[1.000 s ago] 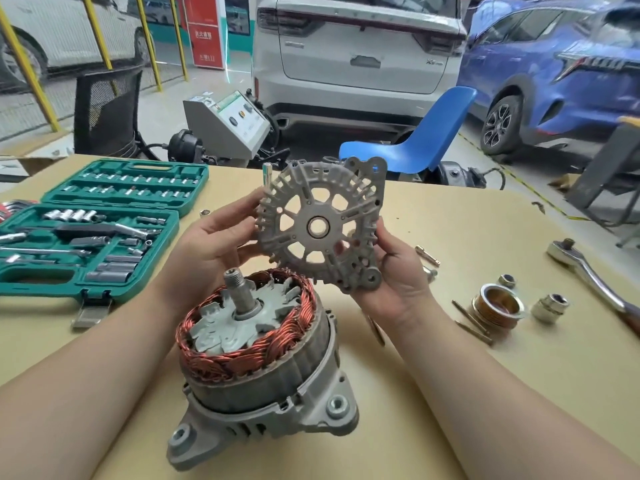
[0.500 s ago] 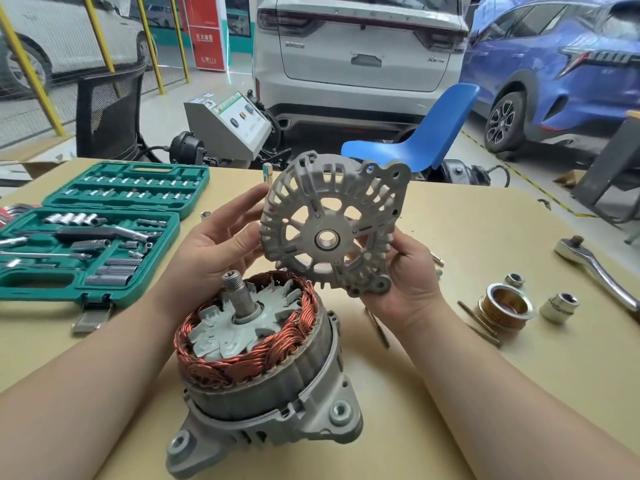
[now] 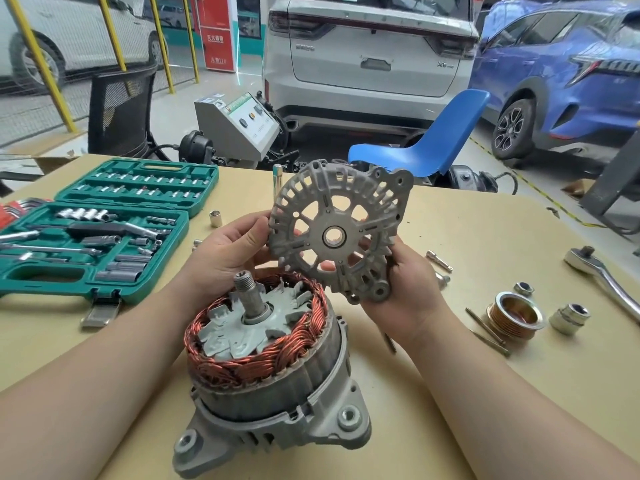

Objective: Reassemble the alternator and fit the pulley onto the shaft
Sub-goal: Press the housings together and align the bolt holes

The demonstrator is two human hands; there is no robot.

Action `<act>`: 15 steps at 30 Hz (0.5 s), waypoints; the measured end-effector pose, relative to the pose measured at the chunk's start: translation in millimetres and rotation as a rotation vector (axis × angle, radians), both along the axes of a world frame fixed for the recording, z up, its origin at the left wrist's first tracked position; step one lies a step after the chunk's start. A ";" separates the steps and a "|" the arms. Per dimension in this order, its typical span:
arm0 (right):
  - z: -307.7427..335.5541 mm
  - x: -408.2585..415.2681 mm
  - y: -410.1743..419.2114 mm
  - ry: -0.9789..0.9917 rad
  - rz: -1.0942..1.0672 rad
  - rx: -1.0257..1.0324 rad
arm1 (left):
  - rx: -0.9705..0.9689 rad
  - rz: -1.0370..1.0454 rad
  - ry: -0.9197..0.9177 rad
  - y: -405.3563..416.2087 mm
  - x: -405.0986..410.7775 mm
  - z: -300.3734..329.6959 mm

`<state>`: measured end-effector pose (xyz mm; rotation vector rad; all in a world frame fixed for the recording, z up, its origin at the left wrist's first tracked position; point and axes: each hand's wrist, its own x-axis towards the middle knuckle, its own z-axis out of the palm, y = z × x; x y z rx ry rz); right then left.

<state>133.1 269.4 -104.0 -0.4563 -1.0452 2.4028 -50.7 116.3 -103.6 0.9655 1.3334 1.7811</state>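
**Head camera, single view, looking down and forward**

One wide-angle view from the person's head. Faces forward and down over the desk (image 3: 450, 237). Close range: both forearms enter from the bottom edge, alternator body (image 3: 270, 368) large in the lower centre. Upper frame reaches past the far desk edge to parked cars (image 3: 374, 53). Edges bend from lens distortion.

Both forearms extended forward, bare. Left hand (image 3: 225, 252) raised, thumb pressed forward. Right hand (image 3: 405, 289) raised, palm up, fingers curled.

Tan table (image 3: 485, 230) carrying alternator body (image 3: 273, 382); socket case (image 3: 93, 233) to its left, pulley (image 3: 515, 315) and ratchet (image 3: 602, 275) to its right.
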 end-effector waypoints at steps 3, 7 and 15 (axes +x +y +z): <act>-0.6 4.7 -1.4 0.036 0.094 -0.095 | -0.059 0.077 0.037 3.4 -3.4 -1.9; 1.8 6.4 -7.2 0.046 0.190 -0.079 | -0.169 0.123 0.039 6.4 -7.8 -3.6; 3.2 6.3 -10.8 0.044 0.166 0.012 | -0.096 0.090 0.017 9.3 -14.6 -10.3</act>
